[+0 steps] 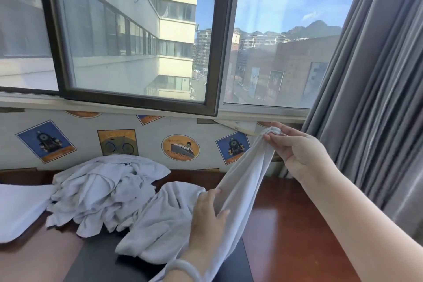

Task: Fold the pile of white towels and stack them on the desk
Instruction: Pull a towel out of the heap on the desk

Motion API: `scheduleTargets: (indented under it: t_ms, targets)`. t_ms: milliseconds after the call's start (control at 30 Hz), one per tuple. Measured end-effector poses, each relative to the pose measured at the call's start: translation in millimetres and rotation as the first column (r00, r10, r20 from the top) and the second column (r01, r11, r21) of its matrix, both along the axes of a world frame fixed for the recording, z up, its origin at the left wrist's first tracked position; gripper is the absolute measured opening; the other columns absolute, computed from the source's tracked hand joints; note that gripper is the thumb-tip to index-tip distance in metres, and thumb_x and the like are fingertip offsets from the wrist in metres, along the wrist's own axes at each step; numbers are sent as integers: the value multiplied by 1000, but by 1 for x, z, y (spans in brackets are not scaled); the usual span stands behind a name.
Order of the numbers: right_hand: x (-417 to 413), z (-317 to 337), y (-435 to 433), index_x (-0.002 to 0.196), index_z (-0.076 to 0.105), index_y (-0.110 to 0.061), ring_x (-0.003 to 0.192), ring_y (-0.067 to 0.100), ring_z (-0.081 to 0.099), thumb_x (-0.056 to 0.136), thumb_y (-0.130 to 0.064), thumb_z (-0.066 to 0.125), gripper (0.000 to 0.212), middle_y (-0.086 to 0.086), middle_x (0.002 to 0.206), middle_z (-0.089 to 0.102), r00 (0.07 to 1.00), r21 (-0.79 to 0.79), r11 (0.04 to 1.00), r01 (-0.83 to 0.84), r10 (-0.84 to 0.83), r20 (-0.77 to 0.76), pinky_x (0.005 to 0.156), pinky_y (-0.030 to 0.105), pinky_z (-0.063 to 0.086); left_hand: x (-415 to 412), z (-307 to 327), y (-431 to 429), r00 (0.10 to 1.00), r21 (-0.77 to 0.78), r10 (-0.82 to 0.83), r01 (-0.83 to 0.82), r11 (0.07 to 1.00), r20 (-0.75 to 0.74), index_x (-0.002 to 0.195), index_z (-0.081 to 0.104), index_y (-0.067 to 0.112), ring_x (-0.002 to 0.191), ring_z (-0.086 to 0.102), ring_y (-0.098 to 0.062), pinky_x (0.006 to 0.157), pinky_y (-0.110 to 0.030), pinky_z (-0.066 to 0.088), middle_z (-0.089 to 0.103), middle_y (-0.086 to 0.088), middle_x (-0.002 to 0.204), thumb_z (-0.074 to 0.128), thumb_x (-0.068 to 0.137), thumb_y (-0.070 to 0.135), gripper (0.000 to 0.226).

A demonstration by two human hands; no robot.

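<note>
A white towel [242, 181] is held in the air above the right part of the desk [286, 224], drawn into a bunched, rope-like strip that slopes from far right down to near centre. Its upper corner is pinched between thumb and fingertips of the right hand [299, 155], raised with the forearm stretched forward. Lower down, the strip is gripped by the left hand [208, 217], fingers curled round the cloth and wrist low over the desk.

The step in hand is judged to be finding the towel's edge. It would be done well if the left hand were slid along the hem to the next corner while the right pinch is kept firm, so that the cloth is spread flat and untwisted before any fold is made.

Another loose towel [160, 224] lies just left of the left hand, and the unfolded pile [100, 190] is heaped further left. Beyond are a window [137, 41] and, at the right, a grey curtain [377, 75].
</note>
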State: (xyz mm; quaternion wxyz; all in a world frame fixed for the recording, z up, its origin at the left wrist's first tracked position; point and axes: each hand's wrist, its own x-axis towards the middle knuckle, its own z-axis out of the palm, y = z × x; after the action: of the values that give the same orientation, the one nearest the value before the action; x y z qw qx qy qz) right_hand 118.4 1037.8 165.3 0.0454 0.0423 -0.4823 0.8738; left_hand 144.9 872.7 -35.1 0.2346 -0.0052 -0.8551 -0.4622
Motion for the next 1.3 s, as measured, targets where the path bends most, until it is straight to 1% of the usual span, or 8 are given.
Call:
scheduleTargets:
  t_ms: [100,233,333,467,700,867,1133,1300]
  targets:
    - [1,2,1,99,65,10,72,25,70,77,28,53,30,19,82,65,1000,15,1000,-16,16,-11,72,26,61,-1,1,-1,991,-41,-73,78,996,110,95,63,22,93,52,-9,79,-8,35,49,12,103,65,90,28,8]
    - [-5,2,10,96,66,8,68,23,71,77,30,53,32,14,72,69,1000,36,999,5,-4,-29,80,30,60,8,-7,-6,986,-85,-80,93,992,149,89,61,22,87,58,-12,81,-19,45,58,10,93,60,94,29,9]
    - [-20,-11,28,105,65,7,67,17,71,75,29,56,38,9,71,71,998,101,993,63,-64,-2,82,28,58,16,1,-28,995,-85,-27,36,996,96,95,66,18,83,55,-7,72,-8,38,59,11,90,62,94,24,7]
    - [-33,-49,56,115,62,10,67,15,70,73,28,61,46,13,79,70,985,198,971,135,-153,81,74,22,59,20,34,-75,999,-175,18,-10,984,43,65,46,16,63,44,-6,63,-17,36,45,6,67,67,89,17,32]
    - [-26,-81,58,101,72,0,69,22,70,77,15,71,28,11,79,74,976,328,923,201,-217,11,75,21,58,24,113,-121,1000,-335,-3,11,942,24,69,53,12,68,48,-12,64,-24,35,50,1,71,69,90,19,27]
    - [-30,-33,58,95,71,0,65,20,72,82,11,69,18,14,82,75,971,220,946,238,-223,-89,69,22,60,11,185,-124,995,-376,69,-89,922,-66,65,56,23,62,47,-1,53,-14,28,51,10,63,72,88,22,28]
    - [-27,116,72,92,68,-4,60,13,71,85,15,63,21,5,69,74,935,51,978,202,-178,-307,59,15,57,1,360,-110,955,-308,54,-147,940,-291,57,54,12,56,41,-12,50,-24,24,44,5,56,71,90,23,38]
    - [-30,138,82,92,69,0,53,11,68,81,18,66,22,5,63,71,920,163,948,273,-208,-331,55,13,55,6,386,-103,973,-424,34,-132,896,-230,63,53,6,62,41,-18,56,-29,25,44,-6,66,67,92,19,35]
